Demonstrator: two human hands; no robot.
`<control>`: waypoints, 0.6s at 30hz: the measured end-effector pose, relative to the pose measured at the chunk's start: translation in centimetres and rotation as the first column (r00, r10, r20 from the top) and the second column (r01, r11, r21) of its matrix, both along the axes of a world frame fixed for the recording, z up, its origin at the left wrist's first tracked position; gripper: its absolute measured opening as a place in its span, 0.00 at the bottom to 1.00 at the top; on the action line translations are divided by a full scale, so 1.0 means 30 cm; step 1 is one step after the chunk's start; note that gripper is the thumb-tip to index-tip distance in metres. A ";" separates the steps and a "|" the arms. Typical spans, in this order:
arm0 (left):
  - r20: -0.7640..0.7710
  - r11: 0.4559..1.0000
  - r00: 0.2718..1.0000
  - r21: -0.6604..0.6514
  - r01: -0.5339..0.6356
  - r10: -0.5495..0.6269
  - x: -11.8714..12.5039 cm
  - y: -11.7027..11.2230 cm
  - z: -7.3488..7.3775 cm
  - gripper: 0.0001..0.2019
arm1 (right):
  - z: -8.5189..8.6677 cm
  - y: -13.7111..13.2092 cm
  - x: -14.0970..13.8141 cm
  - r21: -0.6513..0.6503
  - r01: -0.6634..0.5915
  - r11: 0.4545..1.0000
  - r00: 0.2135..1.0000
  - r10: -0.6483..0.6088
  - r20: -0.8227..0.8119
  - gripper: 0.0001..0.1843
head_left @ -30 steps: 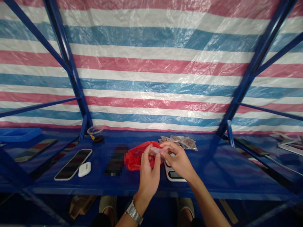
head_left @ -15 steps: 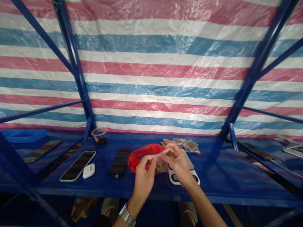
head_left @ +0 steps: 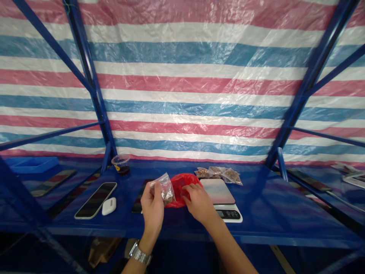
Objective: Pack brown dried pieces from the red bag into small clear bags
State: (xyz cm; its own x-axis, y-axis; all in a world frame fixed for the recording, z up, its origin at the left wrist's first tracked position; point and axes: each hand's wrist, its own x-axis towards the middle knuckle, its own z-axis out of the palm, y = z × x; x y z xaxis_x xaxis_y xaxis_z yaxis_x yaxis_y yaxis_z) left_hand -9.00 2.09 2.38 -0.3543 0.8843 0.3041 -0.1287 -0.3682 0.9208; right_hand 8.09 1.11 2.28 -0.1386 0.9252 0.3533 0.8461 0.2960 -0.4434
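One head-worn camera looks forward and down over the near hands (head_left: 153,208) and worktop (head_left: 273,219) toward the far striped sheet (head_left: 188,85).

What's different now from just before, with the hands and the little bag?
The small clear plastic bag moved left, now in the grip of the left hand alone. The right hand let go of it and moved to the opening of the red plastic bag. More of the digital scale shows. The small filled bags, smartphone and plastic cup stayed put.
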 end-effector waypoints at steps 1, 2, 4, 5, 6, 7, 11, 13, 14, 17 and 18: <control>-0.027 1.000 0.999 -0.005 0.026 -0.026 0.007 -0.006 -0.006 0.18 | -0.012 0.007 -0.010 -0.033 0.018 0.999 0.999 -0.016 0.049 0.15; -0.055 0.999 0.997 -0.009 0.048 -0.048 0.015 -0.013 -0.009 0.18 | -0.023 0.015 -0.018 -0.058 0.032 0.998 0.997 -0.027 0.077 0.17; -0.110 0.998 0.991 -0.010 0.069 -0.070 0.029 -0.028 -0.006 0.19 | -0.037 0.028 -0.027 -0.081 0.048 0.996 0.997 -0.044 0.057 0.18; -0.134 0.998 0.989 -0.005 0.069 -0.069 0.034 -0.034 -0.001 0.19 | -0.039 0.035 -0.026 -0.077 0.049 0.996 0.999 -0.049 0.004 0.18; -0.157 0.998 0.986 0.003 0.061 -0.060 0.038 -0.040 0.006 0.19 | -0.036 0.041 -0.021 -0.067 0.040 0.997 0.996 -0.045 -0.077 0.17; -0.180 0.999 0.982 0.014 0.052 -0.048 0.042 -0.045 0.012 0.18 | -0.029 0.047 -0.011 -0.058 0.012 0.998 0.983 -0.022 -0.180 0.17; -0.336 0.997 0.941 0.053 0.056 -0.035 0.056 -0.060 0.023 0.16 | 0.017 0.059 0.122 -0.005 -0.094 0.996 0.850 0.078 -0.521 0.22; -0.453 0.991 0.889 0.069 0.112 -0.069 0.067 -0.068 0.016 0.14 | 0.023 0.055 0.248 0.043 0.062 0.997 0.868 -0.033 -0.495 0.25; -0.502 0.986 0.860 0.077 0.149 -0.091 0.074 -0.073 0.011 0.14 | 0.014 0.049 0.321 0.079 0.198 0.977 0.883 -0.143 -0.447 0.26; -0.575 0.962 0.801 0.084 0.259 -0.165 0.093 -0.085 -0.001 0.12 | -0.060 0.017 0.544 0.063 0.442 0.895 0.884 -0.423 -0.198 0.22; -0.573 0.955 0.797 0.078 0.286 -0.191 0.099 -0.086 -0.004 0.12 | -0.095 0.004 0.608 0.024 0.479 0.878 0.873 -0.473 -0.122 0.21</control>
